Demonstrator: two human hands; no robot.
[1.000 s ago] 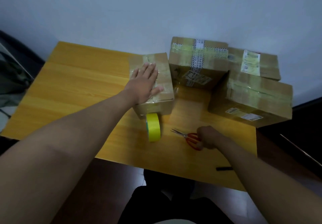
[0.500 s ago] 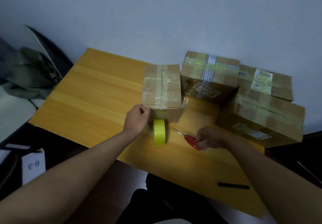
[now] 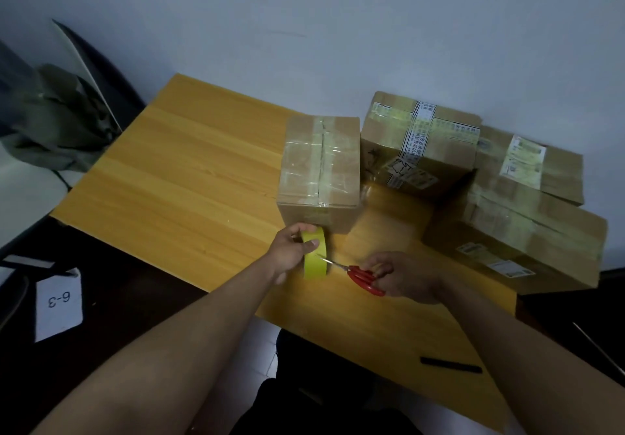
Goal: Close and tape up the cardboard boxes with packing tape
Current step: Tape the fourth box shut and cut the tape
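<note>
The table (image 3: 189,177) is yellow wood-grain board with a smooth, faintly shiny face. The boxes are matt brown cardboard; the nearest box (image 3: 319,177) carries glossy clear tape that wrinkles and catches light. The tape roll (image 3: 315,259) looks like matt yellow-green paper tape. The scissors (image 3: 358,274) have glossy red plastic handles and thin metal blades.
</note>
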